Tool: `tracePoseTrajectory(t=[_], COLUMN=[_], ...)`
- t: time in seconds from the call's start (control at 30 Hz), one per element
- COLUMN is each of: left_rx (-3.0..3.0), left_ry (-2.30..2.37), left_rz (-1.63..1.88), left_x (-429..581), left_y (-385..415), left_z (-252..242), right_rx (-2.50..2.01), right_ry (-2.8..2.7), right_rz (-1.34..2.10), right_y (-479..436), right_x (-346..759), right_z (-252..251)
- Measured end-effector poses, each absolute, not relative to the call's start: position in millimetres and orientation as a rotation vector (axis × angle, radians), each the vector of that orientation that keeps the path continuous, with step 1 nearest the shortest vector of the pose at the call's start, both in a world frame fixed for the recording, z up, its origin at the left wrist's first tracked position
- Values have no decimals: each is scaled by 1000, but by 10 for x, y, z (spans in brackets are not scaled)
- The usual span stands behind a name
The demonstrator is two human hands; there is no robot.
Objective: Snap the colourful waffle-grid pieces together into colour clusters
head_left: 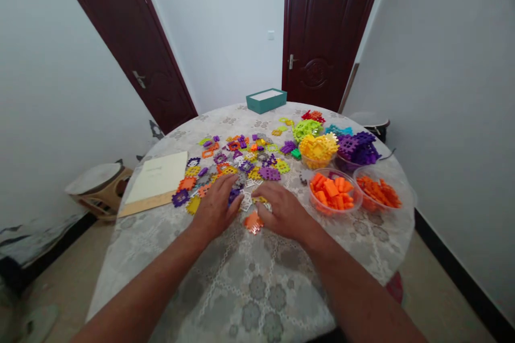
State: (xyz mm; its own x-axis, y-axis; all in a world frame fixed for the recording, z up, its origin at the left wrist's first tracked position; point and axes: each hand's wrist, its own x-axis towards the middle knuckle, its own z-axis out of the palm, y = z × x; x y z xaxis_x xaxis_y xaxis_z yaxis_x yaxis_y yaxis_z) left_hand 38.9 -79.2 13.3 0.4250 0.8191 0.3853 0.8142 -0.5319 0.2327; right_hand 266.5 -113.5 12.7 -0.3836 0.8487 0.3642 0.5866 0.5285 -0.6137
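Note:
Many flat coloured plastic pieces (270, 173) lie in a loose spread over the middle of the table. My left hand (215, 206) rests over the near left part of the spread, thumb apart from the fingers, beside a dark purple piece (234, 194). My right hand (279, 209) is curved over the near right part, with a yellow piece (259, 200) by its fingers; whether it grips that piece cannot be made out. An orange piece (253, 222) lies on the cloth between the hands, close to my right thumb. White pieces (247, 201) sit between the hands.
Orange pieces fill a clear bowl (335, 206) on the right, beside another bowl (378, 193). Behind them are bowls of yellow pieces (317, 149) and purple pieces (358, 149). A green box (266, 102) stands at the far edge. An open notebook (155, 179) lies left on the patterned tablecloth (225, 289).

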Motion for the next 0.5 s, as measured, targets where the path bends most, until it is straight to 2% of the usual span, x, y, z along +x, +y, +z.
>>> tracePoseTrajectory(t=[0.1,0.2,0.33,0.5], left_rx=[2673,2664,2544,2491], left_ry=[1682,1811,1922,1932], left_rz=[609,460,269,289], left_x=[-25,-275,-382,-342], left_y=[-1030,-1167,-1196,-1085], left_z=[38,-117,-302,-436], right_rx=[-1528,-1808,-1886,-1843], right_ry=[-1984,-2045,-2136,-2141], right_rz=[258,374,459,223], right_y=[-1076,-1054,-1096,-1121], right_x=[2637,2589,2430,2203], right_z=[-50,-212,-354,-513])
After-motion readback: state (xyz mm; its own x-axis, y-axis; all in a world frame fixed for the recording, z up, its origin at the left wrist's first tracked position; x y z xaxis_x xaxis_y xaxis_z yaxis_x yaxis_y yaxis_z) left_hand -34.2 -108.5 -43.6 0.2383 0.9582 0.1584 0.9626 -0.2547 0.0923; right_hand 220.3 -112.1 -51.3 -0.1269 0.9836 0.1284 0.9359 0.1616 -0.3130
